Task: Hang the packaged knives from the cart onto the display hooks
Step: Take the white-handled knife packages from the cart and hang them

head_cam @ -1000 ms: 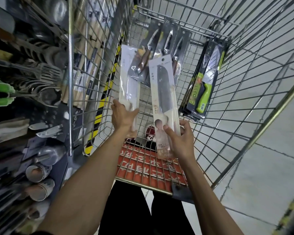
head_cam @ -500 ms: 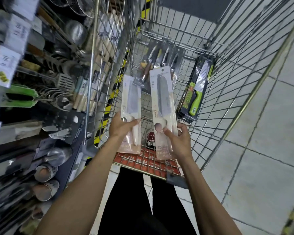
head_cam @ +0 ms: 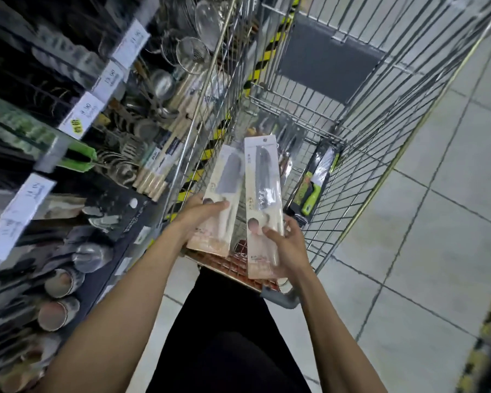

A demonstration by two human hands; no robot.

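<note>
Now the left hand (head_cam: 200, 215) grips the wide-blade pack (head_cam: 224, 191) and the right hand (head_cam: 285, 246) the narrow-blade pack (head_cam: 264, 177), both raised from the cart (head_cam: 360, 143), display rack (head_cam: 131, 114) next.

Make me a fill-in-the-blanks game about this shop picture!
The left hand and right hand hold ____ packaged knives altogether.
The knife at the right wall of the cart has a ____ handle.
The price tags hang on the person's ____ side.
Missing words: two, green, left.
</note>
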